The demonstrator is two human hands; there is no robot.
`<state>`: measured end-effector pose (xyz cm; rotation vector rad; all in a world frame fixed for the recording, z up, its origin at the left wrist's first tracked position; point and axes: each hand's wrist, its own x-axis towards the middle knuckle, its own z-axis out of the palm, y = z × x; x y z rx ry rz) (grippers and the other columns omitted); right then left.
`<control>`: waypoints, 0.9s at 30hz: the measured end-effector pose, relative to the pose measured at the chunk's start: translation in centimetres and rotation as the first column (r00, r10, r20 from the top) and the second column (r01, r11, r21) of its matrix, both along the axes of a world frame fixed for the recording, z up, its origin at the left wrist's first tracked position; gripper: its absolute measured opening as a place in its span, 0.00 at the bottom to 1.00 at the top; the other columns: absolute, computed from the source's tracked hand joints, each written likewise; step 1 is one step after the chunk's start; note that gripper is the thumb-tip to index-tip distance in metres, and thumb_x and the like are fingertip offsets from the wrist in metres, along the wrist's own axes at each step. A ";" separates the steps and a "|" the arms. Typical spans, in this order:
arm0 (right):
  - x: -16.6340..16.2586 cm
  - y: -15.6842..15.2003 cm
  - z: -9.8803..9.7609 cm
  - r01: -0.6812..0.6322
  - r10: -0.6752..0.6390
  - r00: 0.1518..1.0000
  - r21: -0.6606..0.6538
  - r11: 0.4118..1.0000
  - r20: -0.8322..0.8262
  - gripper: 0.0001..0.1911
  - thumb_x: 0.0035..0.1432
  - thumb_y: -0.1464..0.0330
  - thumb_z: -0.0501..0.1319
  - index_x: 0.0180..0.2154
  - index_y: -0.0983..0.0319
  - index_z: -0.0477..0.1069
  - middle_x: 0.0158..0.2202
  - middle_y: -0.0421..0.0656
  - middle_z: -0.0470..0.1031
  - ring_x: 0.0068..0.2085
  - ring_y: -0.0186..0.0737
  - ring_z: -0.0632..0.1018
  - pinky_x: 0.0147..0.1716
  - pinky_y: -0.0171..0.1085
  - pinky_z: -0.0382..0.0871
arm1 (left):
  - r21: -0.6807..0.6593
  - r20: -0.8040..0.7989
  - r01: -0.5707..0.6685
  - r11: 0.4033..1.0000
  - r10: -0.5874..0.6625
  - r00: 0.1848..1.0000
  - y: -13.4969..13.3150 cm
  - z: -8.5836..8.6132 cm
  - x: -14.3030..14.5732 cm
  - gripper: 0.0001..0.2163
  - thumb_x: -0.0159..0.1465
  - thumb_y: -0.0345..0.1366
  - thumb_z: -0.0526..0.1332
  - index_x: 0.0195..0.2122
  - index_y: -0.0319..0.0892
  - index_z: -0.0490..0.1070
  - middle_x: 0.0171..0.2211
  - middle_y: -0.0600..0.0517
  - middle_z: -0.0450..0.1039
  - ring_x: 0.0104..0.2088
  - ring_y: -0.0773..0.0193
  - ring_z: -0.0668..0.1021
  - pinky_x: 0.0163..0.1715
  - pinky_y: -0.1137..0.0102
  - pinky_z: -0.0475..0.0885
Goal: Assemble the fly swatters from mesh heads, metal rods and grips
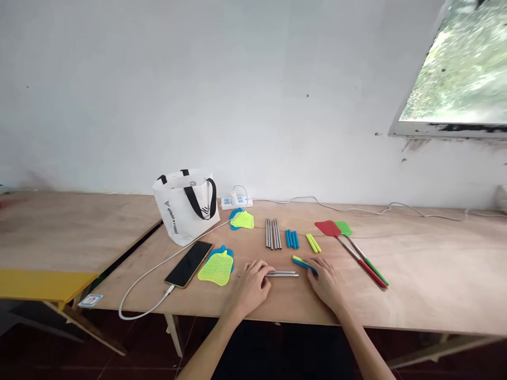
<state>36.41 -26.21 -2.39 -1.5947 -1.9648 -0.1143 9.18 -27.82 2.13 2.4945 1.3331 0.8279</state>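
Metal rods (287,274) and a yellow-and-blue tube pair (302,263) lie on our table (435,274), one set at each hand.
Leftmost on it we see a white bag (174,211), then a charging phone (189,265) and mesh heads (216,268) in yellow and blue. Our left hand (253,285) curls over the rods' left part; we cannot tell whether it pinches them. Beyond lie more rods (272,235), blue tubes (293,239) and yellow tubes (316,243). Our right hand (325,282) covers the tube pair's right end, its hold hidden from us. Farther right lie a red swatter (328,228) and a green swatter (344,228), close together.
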 end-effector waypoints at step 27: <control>-1.5 -0.4 0.3 0.001 0.008 0.998 0.138 0.990 -0.069 0.15 0.70 0.62 0.49 0.46 0.55 0.74 0.45 0.45 0.77 0.47 0.46 0.76 0.48 0.45 0.68 | -0.040 -0.009 -0.087 0.995 0.086 0.996 0.1 -0.1 0.1 0.17 0.66 0.22 0.55 0.51 0.47 0.70 0.48 0.52 0.74 0.49 0.57 0.74 0.50 0.62 0.67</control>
